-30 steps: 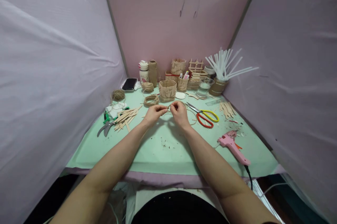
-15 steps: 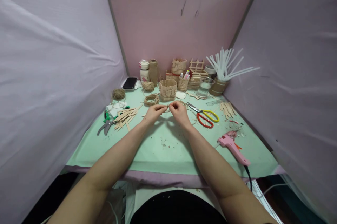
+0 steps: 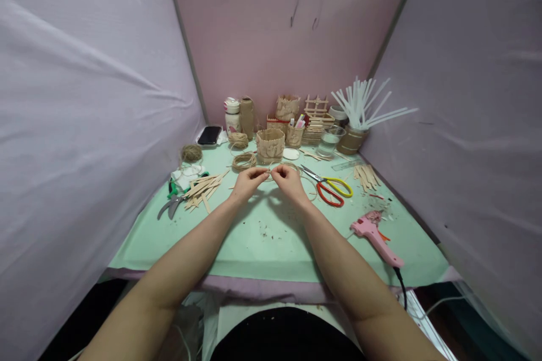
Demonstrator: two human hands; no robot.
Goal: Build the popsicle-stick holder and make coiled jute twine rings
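Observation:
My left hand (image 3: 249, 182) and my right hand (image 3: 287, 180) meet fingertip to fingertip over the middle of the table. Both are pinched on what looks like thin twine; the part between the fingers is very small. A loop of twine (image 3: 314, 191) lies beside my right hand, partly hidden by it. Just behind the hands stands a woven-looking round basket (image 3: 270, 147), with a coil of twine (image 3: 244, 161) to its left. Scissors (image 3: 326, 182) with red and yellow handles lie open to the right of my right hand.
On the left are wooden sticks (image 3: 205, 189), pruning shears (image 3: 171, 206) and a twine ball (image 3: 191, 152). A pink glue gun (image 3: 376, 239) lies at the right, its cord over the edge. Behind stand a water cup (image 3: 329, 142) and a pot of white glue sticks (image 3: 352, 139).
The fingertips of both hands have shifted very slightly around the small piece between them. Everything else looks the same apart from a slight shift of the view.

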